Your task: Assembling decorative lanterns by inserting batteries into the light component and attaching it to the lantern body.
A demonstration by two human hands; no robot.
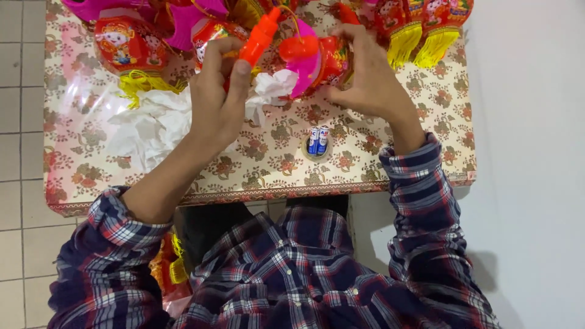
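My left hand [218, 97] grips an orange plastic handle [259, 38] that points up and to the right. My right hand [364, 73] holds a red and pink toy lantern [314, 58] against the table, fingers curled round its right side. The handle's tip meets the lantern's red top. White crumpled tissue paper [271, 88] sticks out between the two hands. Two small batteries [317, 141] lie side by side in a small round dish just below the hands.
A small table with a floral cloth [268, 170] carries more red lanterns with yellow tassels [128, 52] along its far edge, and clear plastic wrap with white paper [143, 128] at the left. Another lantern [167, 271] lies on the tiled floor by my left arm.
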